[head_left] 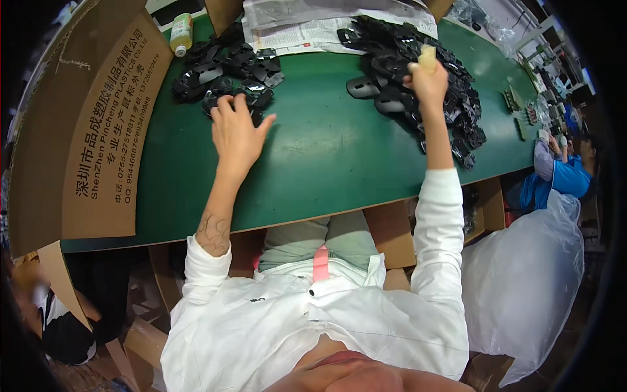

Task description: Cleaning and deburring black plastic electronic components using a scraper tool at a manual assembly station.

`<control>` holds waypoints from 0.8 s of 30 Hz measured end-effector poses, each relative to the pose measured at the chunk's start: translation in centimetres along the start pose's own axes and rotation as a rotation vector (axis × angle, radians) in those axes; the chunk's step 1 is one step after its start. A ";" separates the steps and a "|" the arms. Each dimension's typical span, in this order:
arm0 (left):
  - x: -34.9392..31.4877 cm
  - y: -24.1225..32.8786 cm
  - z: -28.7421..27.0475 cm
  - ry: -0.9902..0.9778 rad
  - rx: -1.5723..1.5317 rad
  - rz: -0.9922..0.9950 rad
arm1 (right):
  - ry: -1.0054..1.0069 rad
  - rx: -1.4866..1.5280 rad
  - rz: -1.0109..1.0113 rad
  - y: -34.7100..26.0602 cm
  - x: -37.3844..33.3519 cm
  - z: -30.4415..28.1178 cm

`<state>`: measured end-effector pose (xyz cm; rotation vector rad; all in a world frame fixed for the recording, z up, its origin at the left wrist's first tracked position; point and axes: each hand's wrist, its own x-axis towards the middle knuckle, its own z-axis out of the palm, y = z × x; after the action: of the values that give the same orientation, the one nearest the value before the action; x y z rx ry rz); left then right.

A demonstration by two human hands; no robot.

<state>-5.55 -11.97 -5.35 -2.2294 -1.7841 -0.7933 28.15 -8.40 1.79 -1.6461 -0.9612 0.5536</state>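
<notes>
My left hand (238,134) is open, its fingers spread at the near edge of the left pile of black plastic shells (261,68), shaped like computer mouse covers. Its fingertips seem to rest on a dark piece there. Over the larger right pile of black shells (450,98) is my right hand (430,85). Pale yellow coverings (428,59) show on its fingers, which are curled together. What they hold, if anything, is hidden. Two smooth curved shells (390,104) lie just left of that hand.
A tall printed cardboard box (108,130) stands along the green table's (313,150) left side. Newspaper (313,36) and a yellow-labelled bottle (181,34) are at the back. Circuit boards (513,101) lie at right, near a person in blue (571,173). A large plastic bag (522,281) stands below.
</notes>
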 end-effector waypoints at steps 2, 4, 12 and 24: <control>0.3 -0.9 1.5 -0.076 0.139 -0.008 | 0.230 -0.102 -0.015 1.2 4.4 -0.2; 0.1 -0.9 1.8 -0.053 0.099 -0.012 | 0.203 -0.010 0.012 2.1 5.7 -0.2; -0.2 -0.2 -2.7 -0.117 -0.351 -0.231 | 0.031 0.157 0.046 2.7 1.4 0.8; -8.0 7.6 -9.8 0.018 -1.641 -0.536 | -0.815 0.711 0.145 0.0 -20.5 1.4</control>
<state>-2.33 -25.24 0.29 -2.0785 -1.9039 -3.2288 15.60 -24.39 -1.04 -0.8271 -1.0312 1.5370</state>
